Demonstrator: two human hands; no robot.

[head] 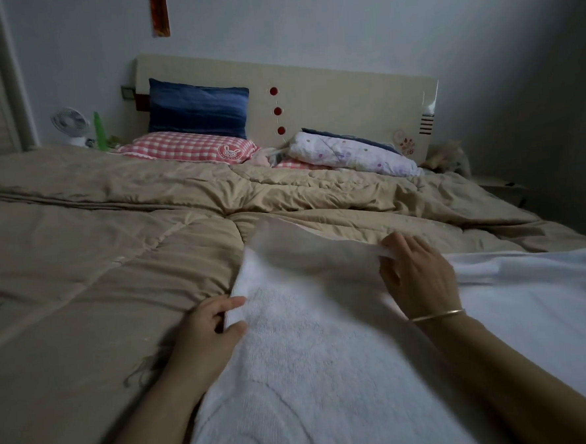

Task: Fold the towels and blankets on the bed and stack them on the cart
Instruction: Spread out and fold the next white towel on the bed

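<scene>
- White terry towel point(309, 341) on tan quilted bed cover point(98, 251), near end cut off, lifted far edge blurred.
- Left hand point(208, 324) pinching its left edge.
- Right hand point(415, 276) gripping that far edge.

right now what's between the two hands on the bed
Only the white towel: the left hand grips its left edge, the right hand pinches its lifted far edge. Head view shows it.

white terry towel point(313, 351) spread on the bed, far edge lifted.
</scene>
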